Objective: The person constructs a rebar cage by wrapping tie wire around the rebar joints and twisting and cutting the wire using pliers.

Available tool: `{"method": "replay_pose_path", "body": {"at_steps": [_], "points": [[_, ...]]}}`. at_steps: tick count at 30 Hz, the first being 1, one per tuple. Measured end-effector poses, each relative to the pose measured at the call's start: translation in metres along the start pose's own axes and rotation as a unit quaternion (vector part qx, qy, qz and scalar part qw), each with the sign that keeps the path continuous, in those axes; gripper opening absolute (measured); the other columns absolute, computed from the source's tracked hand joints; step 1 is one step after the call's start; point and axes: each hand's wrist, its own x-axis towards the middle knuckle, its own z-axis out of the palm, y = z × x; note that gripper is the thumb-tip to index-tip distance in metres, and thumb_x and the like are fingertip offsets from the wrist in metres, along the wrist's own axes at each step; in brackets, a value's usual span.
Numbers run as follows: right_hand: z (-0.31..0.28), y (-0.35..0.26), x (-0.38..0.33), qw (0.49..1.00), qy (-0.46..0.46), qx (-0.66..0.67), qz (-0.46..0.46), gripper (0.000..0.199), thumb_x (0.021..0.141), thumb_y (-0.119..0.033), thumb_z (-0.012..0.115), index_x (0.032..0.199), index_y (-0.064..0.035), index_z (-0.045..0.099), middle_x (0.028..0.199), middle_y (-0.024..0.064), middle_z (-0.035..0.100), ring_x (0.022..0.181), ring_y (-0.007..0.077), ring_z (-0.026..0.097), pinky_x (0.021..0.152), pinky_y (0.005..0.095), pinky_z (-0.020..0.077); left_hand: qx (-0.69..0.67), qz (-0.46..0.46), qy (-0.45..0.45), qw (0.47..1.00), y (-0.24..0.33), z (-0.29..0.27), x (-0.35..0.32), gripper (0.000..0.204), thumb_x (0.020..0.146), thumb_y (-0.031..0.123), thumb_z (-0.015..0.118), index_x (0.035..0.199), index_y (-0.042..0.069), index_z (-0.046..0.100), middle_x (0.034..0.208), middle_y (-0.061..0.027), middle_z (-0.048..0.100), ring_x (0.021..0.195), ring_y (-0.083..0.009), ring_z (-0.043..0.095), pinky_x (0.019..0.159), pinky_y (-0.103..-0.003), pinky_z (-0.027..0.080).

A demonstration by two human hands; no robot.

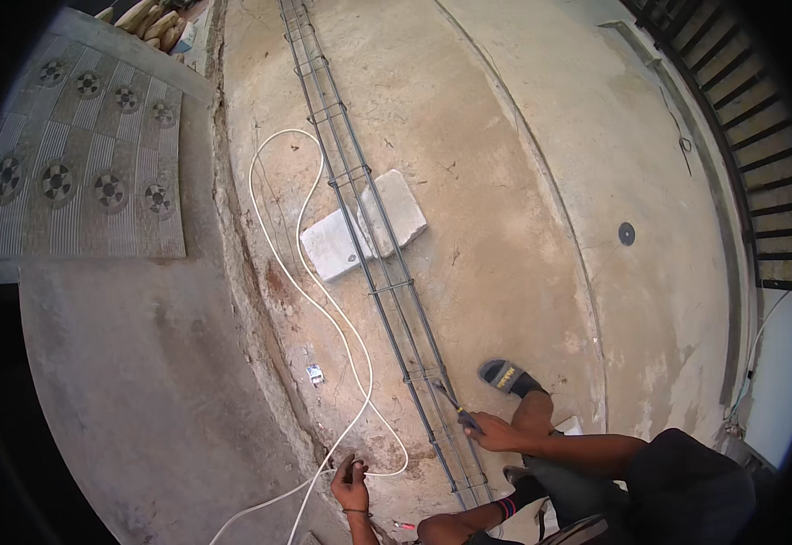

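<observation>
My right hand (496,433) grips what look like pincers (451,401) with dark and yellow handles. Their metal head reaches over the near part of a long rebar cage (411,363), close to one of its cross ties. To the left of the cage, my left hand (350,488) has its fingertips drawn together. Whatever it may pinch is too small to make out. A pale cable or hose (359,341) loops over the ground and passes right beside the left fingers. Two white blocks (394,213) lie beneath the middle of the cage.
Patterned tiles (87,173) cover a raised slab at left. A dark metal grille (732,118) stands at far right. On the concrete lie a black disc (627,233), a small packet (315,373) and a red object (403,524). My sandalled foot (509,377) is beside the cage.
</observation>
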Motion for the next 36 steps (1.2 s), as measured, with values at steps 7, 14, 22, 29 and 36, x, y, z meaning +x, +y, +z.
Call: {"method": "replay_pose_path", "body": {"at_steps": [7,14,22,29,36], "points": [[-0.102,-0.023,0.016,0.977,0.194,0.077,0.045,0.02,0.089,-0.015,0.058,0.106,-0.0052,0.062,0.104,0.0197,0.063,0.096,0.0345,0.06,0.083,0.0407,0.0465,-0.024,0.086,0.084,0.992,0.108,-0.048,0.016,0.031,0.093,0.014,0.059,0.113,-0.009,0.059,0.089,-0.0161,0.067,0.076,-0.0214,0.067,0.069,-0.032,0.054],[-0.145,-0.037,-0.018,0.906,0.368,-0.061,0.203,0.027,0.081,-0.009,0.062,0.107,-0.0085,0.053,0.086,0.0187,0.06,0.084,0.0372,0.06,0.076,0.0459,0.0473,0.117,0.115,0.032,0.986,0.173,-0.122,0.088,0.034,0.093,0.016,0.06,0.12,-0.003,0.059,0.101,-0.0128,0.066,0.084,-0.0201,0.065,0.074,-0.032,0.055],[-0.014,-0.137,-0.073,0.549,0.638,0.409,0.351,0.049,0.085,-0.015,0.065,0.123,0.005,0.041,0.063,0.006,0.051,0.045,0.0141,0.046,0.041,0.0302,0.041,0.357,0.162,-0.479,0.785,0.151,-0.199,0.322,0.042,0.09,0.018,0.063,0.129,0.005,0.053,0.101,-0.0126,0.064,0.086,-0.0169,0.06,0.076,-0.031,0.05],[0.127,-0.196,-0.042,0.419,0.595,0.627,0.279,0.021,0.087,-0.02,0.067,0.088,-0.0038,0.053,0.073,0.0065,0.053,0.062,0.0177,0.053,0.049,0.0352,0.045,0.177,-0.096,-0.491,0.848,0.243,-0.232,0.424,0.038,0.096,0.019,0.053,0.131,0.006,0.048,0.098,-0.014,0.061,0.074,-0.0186,0.058,0.066,-0.03,0.049],[0.257,-0.25,0.017,0.438,0.606,0.616,0.248,0.052,0.079,-0.032,0.068,0.115,0.0006,0.049,0.089,0.0135,0.058,0.083,0.0221,0.059,0.065,0.035,0.049,0.399,0.081,-0.618,0.673,0.329,-0.152,0.444,0.047,0.091,0.031,0.06,0.127,0.001,0.051,0.099,-0.0198,0.063,0.072,-0.0242,0.06,0.066,-0.031,0.051]]}}
